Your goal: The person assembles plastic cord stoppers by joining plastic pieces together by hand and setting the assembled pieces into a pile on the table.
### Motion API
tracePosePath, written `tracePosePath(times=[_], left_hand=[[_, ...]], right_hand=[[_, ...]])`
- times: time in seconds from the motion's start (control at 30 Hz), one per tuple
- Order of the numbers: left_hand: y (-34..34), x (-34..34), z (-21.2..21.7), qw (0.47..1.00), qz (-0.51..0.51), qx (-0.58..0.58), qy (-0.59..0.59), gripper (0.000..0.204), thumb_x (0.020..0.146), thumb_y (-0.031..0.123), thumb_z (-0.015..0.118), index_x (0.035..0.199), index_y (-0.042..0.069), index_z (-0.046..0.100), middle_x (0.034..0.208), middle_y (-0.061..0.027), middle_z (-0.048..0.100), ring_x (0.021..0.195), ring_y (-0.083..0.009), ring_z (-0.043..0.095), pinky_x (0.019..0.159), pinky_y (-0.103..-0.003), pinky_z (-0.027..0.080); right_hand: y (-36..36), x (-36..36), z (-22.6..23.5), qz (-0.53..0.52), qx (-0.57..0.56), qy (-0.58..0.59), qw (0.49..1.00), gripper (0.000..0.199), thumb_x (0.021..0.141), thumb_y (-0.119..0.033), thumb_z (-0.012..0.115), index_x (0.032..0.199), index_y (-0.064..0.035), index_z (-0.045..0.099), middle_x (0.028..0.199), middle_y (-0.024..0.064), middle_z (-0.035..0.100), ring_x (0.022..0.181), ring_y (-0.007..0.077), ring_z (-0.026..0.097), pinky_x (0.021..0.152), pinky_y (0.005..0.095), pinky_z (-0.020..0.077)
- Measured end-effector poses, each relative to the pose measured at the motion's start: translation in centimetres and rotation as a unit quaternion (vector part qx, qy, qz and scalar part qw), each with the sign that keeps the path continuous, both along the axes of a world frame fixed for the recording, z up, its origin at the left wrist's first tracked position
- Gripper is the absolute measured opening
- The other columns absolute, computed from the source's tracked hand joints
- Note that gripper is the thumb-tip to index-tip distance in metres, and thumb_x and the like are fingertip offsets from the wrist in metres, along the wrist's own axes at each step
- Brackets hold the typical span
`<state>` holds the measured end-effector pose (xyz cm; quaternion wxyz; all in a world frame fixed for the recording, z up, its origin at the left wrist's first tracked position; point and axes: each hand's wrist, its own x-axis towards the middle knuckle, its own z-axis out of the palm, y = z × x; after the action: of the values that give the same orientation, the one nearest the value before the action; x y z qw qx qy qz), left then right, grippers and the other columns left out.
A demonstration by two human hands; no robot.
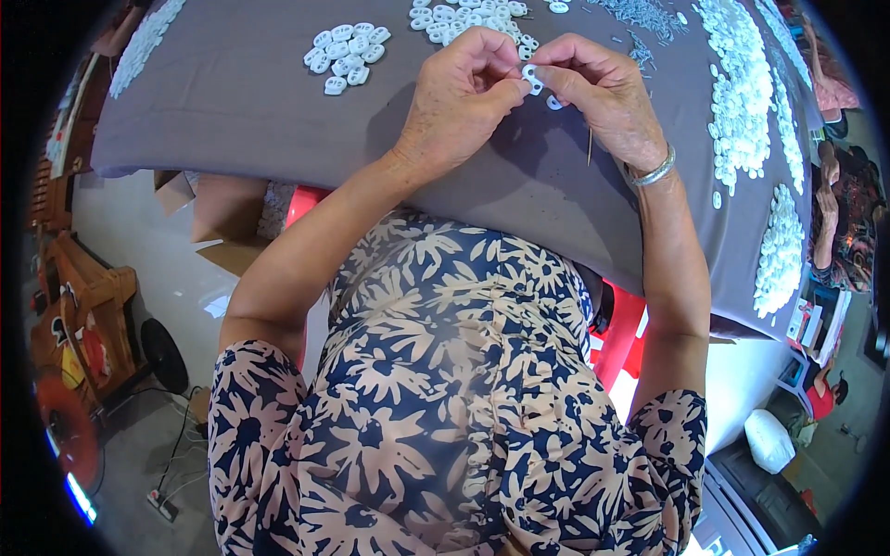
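Note:
Between my two hands is a small white oval plastic piece with holes [531,80], just above the cloth-covered table. My left hand [464,97] pinches its left side with thumb and forefinger. My right hand [607,97] grips the right side, thumb pressed against it. Below the right palm a thin brown stick [590,148] points downward; whether the fingers hold it I cannot tell. Another white piece [554,103] lies under the right thumb. To the left sits a small group of similar white pieces [348,51], and a larger pile [468,17] is beyond my hands.
Small grey metal parts, like springs [644,17], are scattered at the far right. Long heaps of white pieces [742,93] cover the table's right side. A cardboard box [227,208] stands below the left edge. Other people [848,213] sit at the right, and a wooden frame [88,315] stands left.

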<state>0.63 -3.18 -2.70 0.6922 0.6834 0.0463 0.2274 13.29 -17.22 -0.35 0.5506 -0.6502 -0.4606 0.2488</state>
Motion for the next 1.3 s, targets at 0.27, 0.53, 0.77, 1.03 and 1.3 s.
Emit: tracePosePath(times=[0.27, 0.53, 0.77, 1.03, 1.3], left_hand=[[0.4, -0.1, 0.1, 0.999, 0.01, -0.045, 0.015, 0.02, 0.082, -0.002, 0.064, 0.099, 0.001, 0.055, 0.082, -0.0037, 0.061, 0.07, -0.0077, 0.059, 0.06, -0.022, 0.049], [0.8, -0.2, 1.4, 0.995, -0.033, -0.095, 0.022, 0.017, 0.083, 0.003, 0.066, 0.098, 0.003, 0.059, 0.084, -0.002, 0.063, 0.076, -0.007, 0.059, 0.069, -0.021, 0.047], [1.7, -0.2, 2.1, 0.992, -0.076, -0.065, 0.071, 0.018, 0.086, 0.005, 0.065, 0.103, 0.005, 0.061, 0.083, -0.0004, 0.064, 0.073, -0.0062, 0.059, 0.063, -0.021, 0.047], [1.1, 0.0, 0.0, 0.998, -0.016, -0.068, 0.011, 0.022, 0.084, 0.005, 0.069, 0.104, 0.002, 0.06, 0.078, -0.0016, 0.063, 0.068, -0.0047, 0.057, 0.058, -0.021, 0.048], [0.4, 0.2, 0.2, 0.995, -0.064, -0.073, 0.036, 0.025, 0.085, 0.001, 0.063, 0.11, 0.003, 0.058, 0.076, -0.0001, 0.059, 0.068, -0.0069, 0.056, 0.061, -0.021, 0.046]], right_hand=[[0.3, -0.7, -0.3, 0.013, 0.028, -0.026, 0.999, 0.02, 0.084, -0.002, 0.07, 0.103, -0.0039, 0.065, 0.085, -0.0051, 0.06, 0.072, 0.0011, 0.051, 0.061, 0.0163, 0.042], [0.5, -1.5, 0.5, -0.065, 0.064, -0.232, 0.968, 0.024, 0.076, -0.002, 0.076, 0.097, -0.0042, 0.066, 0.079, -0.0041, 0.059, 0.062, 0.0015, 0.05, 0.054, 0.0175, 0.0422], [0.5, -1.8, 0.9, -0.069, 0.064, -0.298, 0.95, 0.024, 0.073, 0.0, 0.074, 0.095, -0.005, 0.067, 0.076, 0.0, 0.058, 0.058, 0.0054, 0.052, 0.053, 0.0199, 0.0434], [1.0, -2.2, 0.6, -0.059, 0.031, -0.335, 0.94, 0.028, 0.074, -0.004, 0.073, 0.101, -0.0056, 0.065, 0.079, 0.0027, 0.057, 0.059, 0.0098, 0.054, 0.053, 0.0234, 0.0458], [0.1, -2.1, 1.4, -0.004, -0.06, -0.445, 0.894, 0.021, 0.086, -0.021, 0.065, 0.095, -0.0044, 0.057, 0.083, 0.0122, 0.057, 0.069, 0.0337, 0.06, 0.058, 0.0402, 0.0481]])
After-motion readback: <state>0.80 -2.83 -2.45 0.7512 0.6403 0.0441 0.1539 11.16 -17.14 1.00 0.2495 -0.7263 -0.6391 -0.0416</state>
